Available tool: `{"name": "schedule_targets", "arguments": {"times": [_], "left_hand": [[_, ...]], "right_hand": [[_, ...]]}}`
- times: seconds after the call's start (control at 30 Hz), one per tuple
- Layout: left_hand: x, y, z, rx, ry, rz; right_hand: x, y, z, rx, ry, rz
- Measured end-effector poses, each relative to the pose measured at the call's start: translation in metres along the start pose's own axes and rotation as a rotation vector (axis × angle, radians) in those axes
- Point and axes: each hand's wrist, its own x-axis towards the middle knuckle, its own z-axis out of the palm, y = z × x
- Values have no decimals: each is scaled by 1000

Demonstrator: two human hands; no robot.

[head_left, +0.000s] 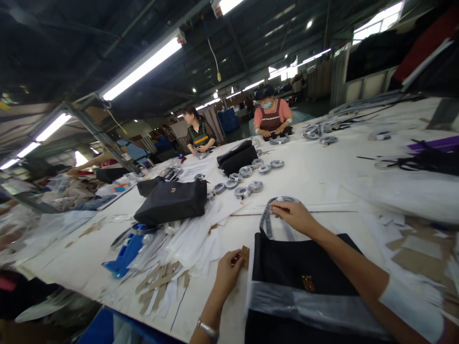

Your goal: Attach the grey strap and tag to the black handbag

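Pinching at the near edge of the white table [322, 177], the left hand [226, 273] has a small brown tag [245, 255] nipped between thumb and fingertips, just beside the left edge of the black bag [297, 265] — whether tag and bag touch, I cannot tell. Over to the right hand [294, 216]: fingers curled and closed on the grey wrapped handle [267, 217], which loops out from the bag's far edge onto the tabletop. The bag itself lies flat, near and centre, right in front of the person, with a gold clasp [307, 283] on its face and a band of clear plastic [304, 306] across its near part. Left of the hands, cardboard strips [161, 282] lie scattered beside a blue tool [125, 251]. Farther left sits a second handbag [172, 200], and beyond it a cluster of grey tape rolls [247, 181] in mid-table. At the far side two co-workers — one in a dark top [199, 134], one in pink [272, 117] — have their own hands down on the table
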Motion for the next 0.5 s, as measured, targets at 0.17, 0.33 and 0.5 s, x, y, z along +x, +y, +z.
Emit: {"name": "schedule_targets", "arguments": {"times": [0.17, 0.33, 0.5], "left_hand": [[-8, 22, -19, 54, 34, 97], [-38, 50, -7, 12, 83, 279], [-65, 41, 16, -99, -156, -74]], "right_hand": [[-5, -30, -41, -47, -107, -7], [-89, -26, -97, -440, -14, 114], [-205, 12, -104, -615, -6, 567]]}}
